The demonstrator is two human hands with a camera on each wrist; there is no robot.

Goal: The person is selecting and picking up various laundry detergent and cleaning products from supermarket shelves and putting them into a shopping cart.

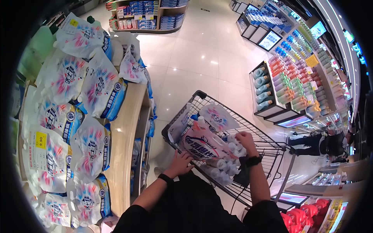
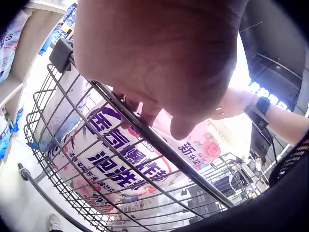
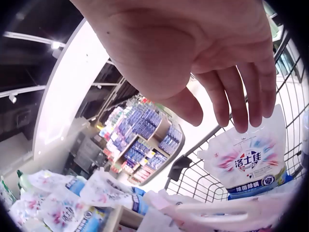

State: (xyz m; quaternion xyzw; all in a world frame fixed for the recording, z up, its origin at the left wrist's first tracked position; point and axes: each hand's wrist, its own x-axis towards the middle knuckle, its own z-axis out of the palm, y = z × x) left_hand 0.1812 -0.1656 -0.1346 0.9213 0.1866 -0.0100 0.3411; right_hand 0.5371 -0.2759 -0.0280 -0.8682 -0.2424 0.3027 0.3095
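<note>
In the head view, my left hand (image 1: 179, 163) rests at the near rim of a wire shopping cart (image 1: 262, 134), fingers spread beside a large pink detergent bag (image 1: 204, 143). The left wrist view has its fingers (image 2: 150, 113) hanging over the cart's top bar, in front of the bag's purple lettering. My right hand (image 1: 245, 140) hovers above the load, its fingers (image 3: 235, 96) loosely extended with nothing between them. Below them, in the right wrist view, a white detergent pouch (image 3: 248, 159) with a pink and blue burst stands in the cart. White bottles (image 1: 220, 171) lie by the pink bag.
Piled white detergent pouches (image 1: 91, 143) cover a wooden shelf (image 1: 125, 128) on the left. Bottle displays (image 1: 285, 83) line the right side, with a stocked shelf (image 1: 149, 15) ahead. Pale tiled floor (image 1: 194, 54) runs between them. Another person (image 1: 326, 144) stands at the right.
</note>
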